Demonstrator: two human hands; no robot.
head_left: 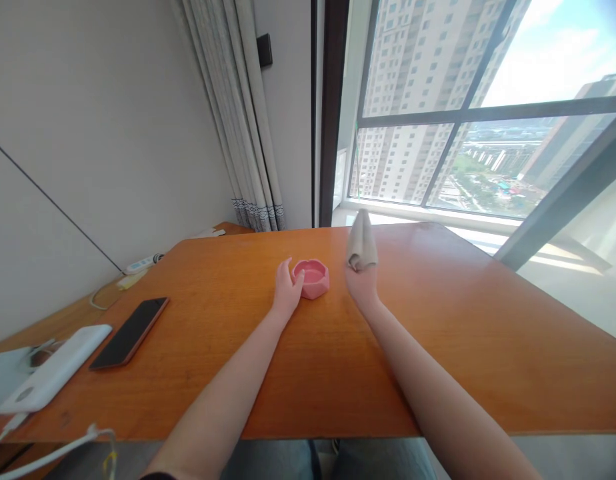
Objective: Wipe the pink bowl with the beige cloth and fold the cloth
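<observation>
A pink faceted ashtray (314,285) with a notched rim rests upright near the middle of the wooden table. Around its left side curves my left hand (287,288), thumb against the near left wall and fingers along the far left side. To the right of the ashtray and apart from it, my right hand (362,280) is raised and holds a beige cloth (362,243). The folded cloth stands up in a point and covers most of that hand's fingers.
On the left of the table (223,347) lie a black phone (131,333) and a white power bank (55,367) with a cable. A white power strip (142,264) sits by the wall. Beyond the far edge are a grey curtain (238,113) and a large window (418,160).
</observation>
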